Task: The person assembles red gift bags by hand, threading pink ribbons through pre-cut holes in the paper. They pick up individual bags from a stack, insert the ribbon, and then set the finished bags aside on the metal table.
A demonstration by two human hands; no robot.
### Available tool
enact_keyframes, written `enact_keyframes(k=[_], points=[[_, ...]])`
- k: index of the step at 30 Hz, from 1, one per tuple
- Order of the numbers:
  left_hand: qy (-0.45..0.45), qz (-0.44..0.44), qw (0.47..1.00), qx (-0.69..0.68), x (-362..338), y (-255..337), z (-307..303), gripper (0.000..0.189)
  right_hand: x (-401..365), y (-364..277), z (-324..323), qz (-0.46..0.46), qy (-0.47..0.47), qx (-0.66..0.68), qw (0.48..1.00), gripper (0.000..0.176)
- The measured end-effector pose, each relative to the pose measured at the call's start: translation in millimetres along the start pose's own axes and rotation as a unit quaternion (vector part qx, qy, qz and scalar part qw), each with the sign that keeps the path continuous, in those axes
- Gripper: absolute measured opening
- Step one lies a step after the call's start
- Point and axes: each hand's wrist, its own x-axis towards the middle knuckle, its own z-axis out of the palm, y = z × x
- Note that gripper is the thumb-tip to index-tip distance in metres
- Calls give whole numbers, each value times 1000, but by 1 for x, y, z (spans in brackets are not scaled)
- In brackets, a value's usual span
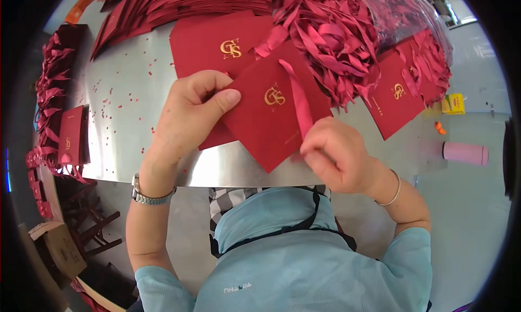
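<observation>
A flat red paper bag (pixel 254 115) with a gold logo is held tilted, one corner pointing down toward the table's front edge. My left hand (pixel 192 108) is closed on its left corner, thumb on top. A red ribbon (pixel 298 97) runs down across the bag's right part from near its upper corner. My right hand (pixel 339 155) is closed at the ribbon's lower end, its fingers pinched together. Beneath the held bag lies another flat red bag (pixel 201 43) with the same gold logo, partly covered.
Flat red bags (pixel 211 0) lie in overlapping rows at the back. A heap of red ribbons (pixel 336 43) sits beside a clear plastic bag (pixel 399 13). Ribboned bags (pixel 70 130) stand at left. Red dots litter the metal table (pixel 122 89). A pink bottle (pixel 465 153) is at right.
</observation>
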Motion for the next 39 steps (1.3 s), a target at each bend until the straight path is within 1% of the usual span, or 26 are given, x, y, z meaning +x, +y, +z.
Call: enact_keyframes(k=[1,2,3,4,5,6,10,12,13,15,19,21,22,25,27,28,30,31,33,36,39], points=[[4,0,1000,4,0,3,0,10,12,-10,2,114,49,39,991,6],[-6,-27,1000,-6,0,6,-1,11,22,-16,6,228,97,78,966,5],[-17,-53,998,-17,0,8,-2,12,31,-13,11,255,106,119,954,7],[-15,-55,998,-14,0,9,-4,12,40,-10,19,247,119,117,955,7],[-30,-75,995,-50,-2,11,-5,13,47,-8,26,241,131,115,955,7],[-44,-94,991,-86,-3,12,-8,14,51,-7,29,260,125,115,951,9],[-59,-107,989,-80,-8,10,-16,15,60,-1,43,231,144,97,957,12],[-66,-97,991,-70,-9,7,-16,15,62,3,47,202,131,42,970,13],[-64,-100,990,-72,-9,6,-17,15,61,3,48,203,127,43,970,13],[-64,-91,992,-55,-7,3,-18,14,62,5,48,184,107,-22,977,8],[-59,-87,993,-48,-5,-1,-19,11,64,6,50,203,117,8,972,10],[-65,-64,996,-1,-4,-2,-20,8,65,7,51,180,122,-10,976,10],[-65,-65,996,-3,-4,-2,-21,8,65,7,52,181,120,-10,976,10],[-61,-74,995,27,-6,-3,-18,7,64,6,54,201,126,-14,971,10],[-38,-41,998,25,-9,-7,-16,8,66,6,55,200,135,-19,970,11],[-38,-41,998,23,-9,-9,-15,8,67,5,55,201,134,-20,970,11],[-25,-54,998,-34,-11,-11,-12,8,68,2,54,233,135,13,963,11],[-24,-53,998,-37,-11,-11,-12,8,69,1,53,233,133,11,963,11],[-29,-54,998,-31,-13,-11,-12,8,71,-1,51,263,128,79,953,10],[-26,-35,998,-42,-13,-17,-12,9,72,0,51,285,122,68,948,11],[-24,-42,998,-49,-14,-18,-13,10,76,-2,51,310,114,49,943,11]])
